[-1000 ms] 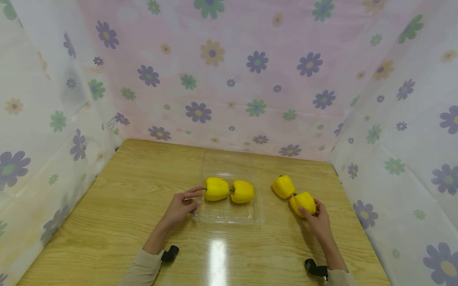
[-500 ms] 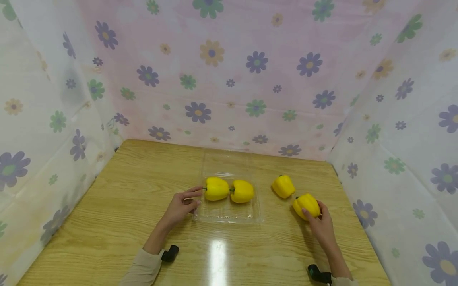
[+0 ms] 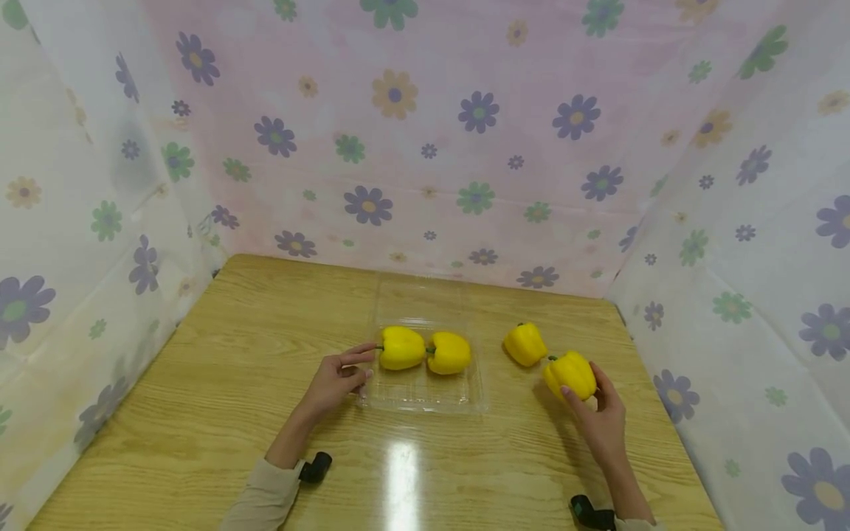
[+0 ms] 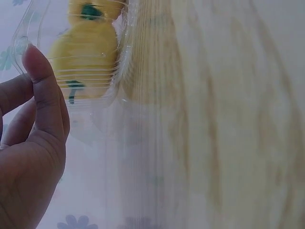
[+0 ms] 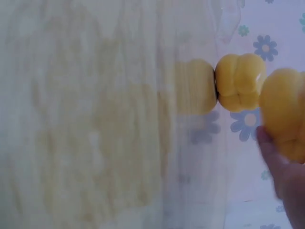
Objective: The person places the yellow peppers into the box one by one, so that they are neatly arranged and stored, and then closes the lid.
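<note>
A clear plastic clamshell container (image 3: 425, 404) lies with its lid folded back, holding two yellow bell peppers side by side, the left one (image 3: 401, 348) and the right one (image 3: 449, 352). At the container's left edge, my left hand (image 3: 335, 380) pinches the rim between thumb and fingers; the left wrist view shows the fingertips on the clear plastic (image 4: 28, 45). My right hand (image 3: 603, 413) grips another yellow bell pepper (image 3: 571, 375), thumb at the near side and fingers round the far right, its stem pointing left. Just beyond it, a further yellow bell pepper (image 3: 525, 344) rests on the table.
The wood-grain table (image 3: 219, 398) carries everything. Flower-print cloth (image 3: 425, 147) walls it in at the back and on both sides. The open lid (image 3: 422, 301) lies behind the container, toward the back cloth.
My right hand has drawn its bell pepper slightly right, apart from the one beside it, then raised it a little. My left hand stays at the container's edge.
</note>
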A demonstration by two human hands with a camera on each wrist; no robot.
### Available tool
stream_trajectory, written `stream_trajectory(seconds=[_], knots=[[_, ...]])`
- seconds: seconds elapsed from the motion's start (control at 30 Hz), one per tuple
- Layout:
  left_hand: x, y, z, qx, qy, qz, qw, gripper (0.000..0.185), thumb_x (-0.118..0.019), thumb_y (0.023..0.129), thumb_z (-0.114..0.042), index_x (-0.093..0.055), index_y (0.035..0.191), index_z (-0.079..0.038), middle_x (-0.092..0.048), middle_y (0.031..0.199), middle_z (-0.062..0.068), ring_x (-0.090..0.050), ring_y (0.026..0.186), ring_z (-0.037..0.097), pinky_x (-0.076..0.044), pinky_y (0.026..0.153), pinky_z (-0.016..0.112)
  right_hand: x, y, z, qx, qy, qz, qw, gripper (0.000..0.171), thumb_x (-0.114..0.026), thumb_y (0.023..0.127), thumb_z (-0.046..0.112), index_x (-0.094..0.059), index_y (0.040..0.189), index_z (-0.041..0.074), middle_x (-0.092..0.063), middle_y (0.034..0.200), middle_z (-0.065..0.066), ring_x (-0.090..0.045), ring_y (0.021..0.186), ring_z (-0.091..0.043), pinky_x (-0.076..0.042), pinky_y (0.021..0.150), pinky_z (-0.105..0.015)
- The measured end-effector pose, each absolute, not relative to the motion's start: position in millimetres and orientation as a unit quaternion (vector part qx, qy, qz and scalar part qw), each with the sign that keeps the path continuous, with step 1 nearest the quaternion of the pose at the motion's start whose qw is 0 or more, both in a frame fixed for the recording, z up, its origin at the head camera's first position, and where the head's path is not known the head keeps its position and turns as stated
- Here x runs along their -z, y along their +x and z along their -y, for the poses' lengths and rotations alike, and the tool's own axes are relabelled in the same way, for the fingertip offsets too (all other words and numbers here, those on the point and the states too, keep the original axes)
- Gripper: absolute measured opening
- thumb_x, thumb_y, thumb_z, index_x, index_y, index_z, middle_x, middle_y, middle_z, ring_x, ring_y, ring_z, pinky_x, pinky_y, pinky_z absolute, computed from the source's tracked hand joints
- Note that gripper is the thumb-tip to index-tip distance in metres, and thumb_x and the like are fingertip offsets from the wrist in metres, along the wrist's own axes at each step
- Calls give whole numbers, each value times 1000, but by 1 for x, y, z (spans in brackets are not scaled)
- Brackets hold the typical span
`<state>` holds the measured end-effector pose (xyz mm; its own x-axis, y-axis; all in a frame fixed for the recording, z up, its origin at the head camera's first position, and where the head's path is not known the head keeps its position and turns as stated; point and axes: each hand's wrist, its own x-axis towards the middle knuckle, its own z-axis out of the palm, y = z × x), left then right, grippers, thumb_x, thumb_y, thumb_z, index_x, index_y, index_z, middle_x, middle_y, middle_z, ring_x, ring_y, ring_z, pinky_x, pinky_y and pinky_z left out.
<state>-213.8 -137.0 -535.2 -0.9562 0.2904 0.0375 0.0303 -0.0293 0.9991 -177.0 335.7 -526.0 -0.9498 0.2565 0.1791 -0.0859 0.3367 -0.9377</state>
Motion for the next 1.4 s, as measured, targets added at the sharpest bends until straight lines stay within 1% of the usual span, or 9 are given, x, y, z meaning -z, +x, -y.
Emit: stream_trajectory(seconds=[0.13,0.2,0.27,0.4,0.63,0.8,1.1,1.2,1.4], knots=[[533,-214,137,-706,123,-692,89,41,-61,100,1,-54,138,15,-40,159,20,-59,74,11,-53,59,20,532,-179,-332,-654,37,736,171,68,-66,90,-16,-41,152,-4,-52,143,0,-53,125,-5,-54,91,-15],[533,-214,138,-705,124,-693,89,42,-61,100,1,-53,138,15,-40,159,21,-59,73,10,-54,59,20,534,-178,-329,-670,74,721,161,70,-65,87,-21,-41,151,-7,-55,141,4,-54,126,-6,-55,91,-18],[534,-213,137,-707,122,-691,91,42,-61,100,1,-53,139,15,-39,159,21,-59,72,10,-54,59,21,536,-177,-325,-674,100,716,151,71,-65,85,-23,-41,150,-9,-55,142,5,-54,128,-6,-56,91,-19],[535,-213,138,-706,127,-691,91,43,-61,99,1,-52,139,17,-38,159,24,-60,74,10,-56,59,22,535,-174,-317,-672,134,717,129,70,-65,85,-24,-40,149,-10,-54,144,4,-53,130,-6,-56,91,-21],[536,-213,138,-706,119,-692,92,42,-61,100,2,-53,139,15,-40,159,21,-60,73,10,-55,58,22,532,-173,-307,-672,194,709,94,69,-66,84,-24,-40,148,-14,-54,144,4,-55,128,-7,-59,87,-26],[535,-214,137,-709,120,-688,93,42,-61,100,2,-53,139,16,-39,159,21,-60,72,10,-55,58,22,527,-171,-298,-661,196,720,80,70,-69,84,-21,-40,147,-13,-55,145,7,-55,129,-6,-59,87,-27],[536,-214,138,-713,119,-685,93,42,-62,99,2,-54,139,14,-41,159,19,-57,70,9,-54,58,20,524,-169,-276,-656,196,727,50,72,-74,83,-16,-43,148,-9,-55,145,6,-55,130,-6,-58,90,-28],[536,-214,138,-713,118,-685,92,41,-62,99,2,-54,139,13,-41,159,18,-58,70,8,-54,58,20,522,-169,-270,-655,205,726,47,73,-73,84,-16,-41,148,-10,-54,145,6,-54,130,-6,-58,91,-27],[538,-215,138,-716,123,-682,90,43,-62,99,1,-53,138,15,-40,159,21,-60,73,8,-54,60,20,519,-172,-259,-666,242,704,52,71,-70,84,-20,-37,147,-16,-55,145,1,-56,129,-9,-58,91,-26]])
